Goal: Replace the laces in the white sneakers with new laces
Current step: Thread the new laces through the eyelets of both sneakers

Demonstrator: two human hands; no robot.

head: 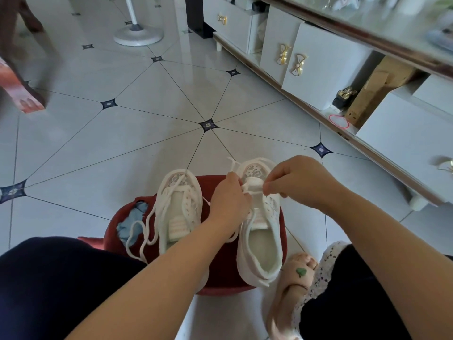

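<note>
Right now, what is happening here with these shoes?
A seated person works on the right white sneaker, which stands beside the left white sneaker on a red stool. The left hand and the right hand each pinch its white lace near the toe end of the eyelets. The left sneaker's loose lace hangs over the stool, beside a blue cloth.

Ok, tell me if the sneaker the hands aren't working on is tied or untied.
Untied: on that sneaker the lace hangs loose, its ends trailing over the side onto the red stool.
</note>
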